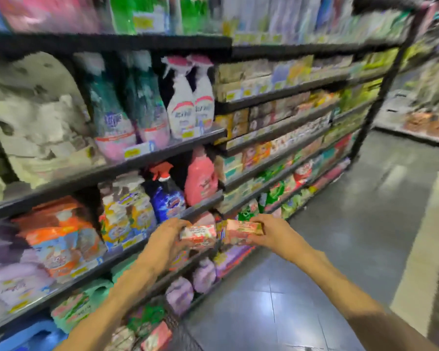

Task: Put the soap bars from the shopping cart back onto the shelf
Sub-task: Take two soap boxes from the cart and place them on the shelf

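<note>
Holding one soap bar in each hand, I have both raised in the lower centre of the frame, in front of the shelving. The left hand [168, 231] has its grip curled round a pink-and-white soap bar [198, 236]; fingers wrap its left end, and the bar sticks out to the right of the grip. The right hand [269, 230] pinches a second soap bar [242, 230] by its right end, so that bar extends left from the grip. Both long axes run roughly across the frame, tilted slightly; the two free ends nearly meet at centre, just apart as far as I can tell through the motion blur.

Key relation: the shelves [276, 138] holding boxed soap-like packs sit at upper right of both bars, running back toward the right of the frame. The right hand is nearer that section; the left hand is in front of the bay of bottles and refill pouches [127, 219]. Judgement: the next move is a lift up and to the right, right bar first, turning each long axis to line up with the shelf edge.

More packs of the same look lie at bottom centre, in what I take to be the shopping cart [157, 335]; its rim is too blurred to confirm. Task judged partly done at best.
</note>
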